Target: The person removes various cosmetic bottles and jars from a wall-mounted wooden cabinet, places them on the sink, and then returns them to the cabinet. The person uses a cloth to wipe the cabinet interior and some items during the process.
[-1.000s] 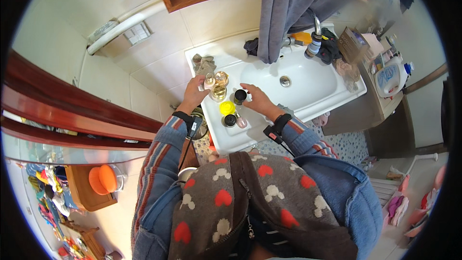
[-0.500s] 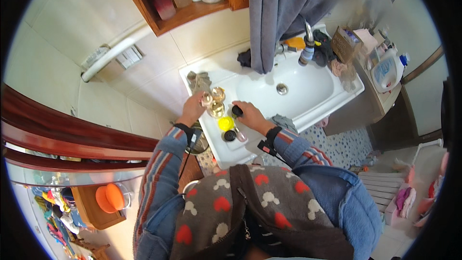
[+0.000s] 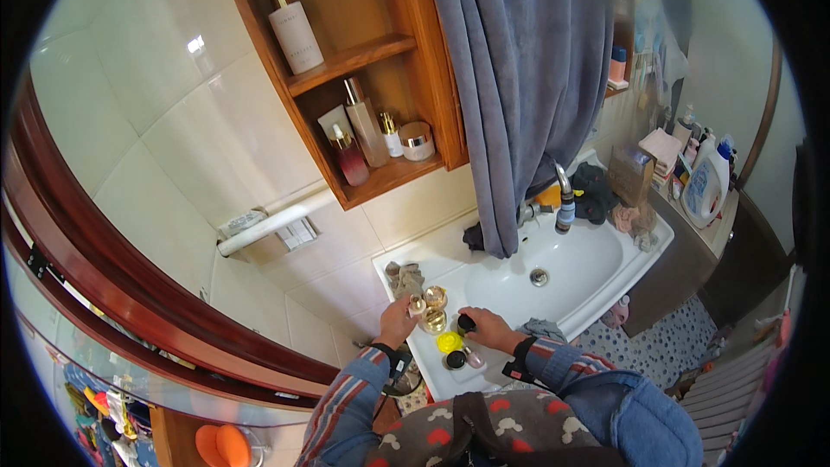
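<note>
At the left end of the white sink (image 3: 418,365), my left hand (image 3: 398,323) has its fingers closed on a small bottle with a clear, gold-toned top (image 3: 418,304). Two jars with shiny gold lids, a far one (image 3: 436,297) and a near one (image 3: 433,321), stand right beside it. My right hand (image 3: 493,330) grips a small container with a black top (image 3: 467,323), whose lower part my fingers hide. Between my hands and nearer to me are a bright yellow lid (image 3: 449,342), a round black cap (image 3: 455,361) and a small pinkish clear bottle (image 3: 474,359).
A crumpled grey-brown cloth (image 3: 405,278) lies at the sink's far left corner. Above hangs a wooden cabinet (image 3: 359,56) holding several bottles and a jar. A grey curtain (image 3: 519,78) drops to the sink beside the faucet (image 3: 564,199). A large white jug (image 3: 707,186) stands at right.
My view has tilted upward, so more of the cabinet and curtain shows and the sink sits lower. Both hands keep about the same place over the sink, holding the same things.
</note>
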Demonstrator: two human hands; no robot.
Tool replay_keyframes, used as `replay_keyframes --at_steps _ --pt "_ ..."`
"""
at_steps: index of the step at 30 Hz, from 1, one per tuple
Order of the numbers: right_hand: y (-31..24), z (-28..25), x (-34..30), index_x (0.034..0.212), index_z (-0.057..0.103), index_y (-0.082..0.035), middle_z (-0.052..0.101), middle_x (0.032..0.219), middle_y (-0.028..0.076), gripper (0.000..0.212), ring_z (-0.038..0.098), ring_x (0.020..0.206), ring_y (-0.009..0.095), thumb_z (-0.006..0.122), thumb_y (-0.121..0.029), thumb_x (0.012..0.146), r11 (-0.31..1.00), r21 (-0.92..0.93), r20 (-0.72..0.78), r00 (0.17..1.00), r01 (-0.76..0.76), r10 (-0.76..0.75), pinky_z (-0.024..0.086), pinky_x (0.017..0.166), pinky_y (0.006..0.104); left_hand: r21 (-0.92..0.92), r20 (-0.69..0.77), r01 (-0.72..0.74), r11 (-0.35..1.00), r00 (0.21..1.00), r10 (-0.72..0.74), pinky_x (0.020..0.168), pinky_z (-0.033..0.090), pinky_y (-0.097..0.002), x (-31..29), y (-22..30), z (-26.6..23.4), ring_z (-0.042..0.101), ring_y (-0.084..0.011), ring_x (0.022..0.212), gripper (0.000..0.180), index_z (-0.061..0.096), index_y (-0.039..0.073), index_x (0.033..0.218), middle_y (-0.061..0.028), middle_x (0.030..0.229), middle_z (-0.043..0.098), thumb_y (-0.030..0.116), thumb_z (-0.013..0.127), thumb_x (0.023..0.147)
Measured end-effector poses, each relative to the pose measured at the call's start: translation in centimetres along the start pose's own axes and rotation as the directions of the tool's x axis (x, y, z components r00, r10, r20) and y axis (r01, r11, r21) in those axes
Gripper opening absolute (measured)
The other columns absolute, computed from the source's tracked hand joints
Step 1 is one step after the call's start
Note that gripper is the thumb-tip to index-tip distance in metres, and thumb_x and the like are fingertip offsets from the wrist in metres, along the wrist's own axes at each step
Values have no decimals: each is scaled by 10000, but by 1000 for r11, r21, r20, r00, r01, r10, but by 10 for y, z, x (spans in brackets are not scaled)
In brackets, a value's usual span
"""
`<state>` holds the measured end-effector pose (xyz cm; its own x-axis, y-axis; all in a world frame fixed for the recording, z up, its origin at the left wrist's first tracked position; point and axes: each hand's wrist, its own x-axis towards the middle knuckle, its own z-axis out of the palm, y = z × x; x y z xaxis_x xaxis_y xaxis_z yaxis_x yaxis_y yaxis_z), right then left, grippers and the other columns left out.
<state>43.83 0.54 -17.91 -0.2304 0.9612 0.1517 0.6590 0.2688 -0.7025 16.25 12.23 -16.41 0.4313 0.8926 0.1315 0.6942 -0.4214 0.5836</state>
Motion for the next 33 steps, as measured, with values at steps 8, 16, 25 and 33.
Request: replay_keyframes --at_steps 8,16,25,33 --pt "-33 -43 6 1433 526 -106 641 1322 180 652 617 1206 387 788 -165 839 997 30 -101 993 69 -66 507 1034 465 51 71 25 998 997 -28 791 557 -506 4 7 -6 710 -397 938 450 608 180 1222 -160 977 741 283 786 821" --pt "-143 -181 66 1491 517 -109 652 1322 139 676 665 1156 270 822 -210 897 973 120 -217 962 196 -167 557 914 361 24 9 -43 999 999 43 786 563 -478 -5 0 -10 719 -380 910 473 629 167 1260 -136 941 752 301 793 836" --pt "-303 -341 150 1477 500 -57 690 1206 121 637 671 1002 192 787 -162 918 813 44 -326 778 581 -538 567 889 338 -19 -60 8 1000 998 -9 842 570 -457 -11 -1 -19 724 -369 966 563 637 136 1323 -126 1001 768 315 815 820" --pt "-373 -408 291 1424 556 -20 721 1144 166 649 702 1023 229 808 -293 891 872 -329 -388 791 361 -474 569 902 345 -146 -163 -19 989 987 -6 837 579 -421 -20 -10 -48 744 -306 976 516 646 113 1281 -101 1035 773 267 837 828"
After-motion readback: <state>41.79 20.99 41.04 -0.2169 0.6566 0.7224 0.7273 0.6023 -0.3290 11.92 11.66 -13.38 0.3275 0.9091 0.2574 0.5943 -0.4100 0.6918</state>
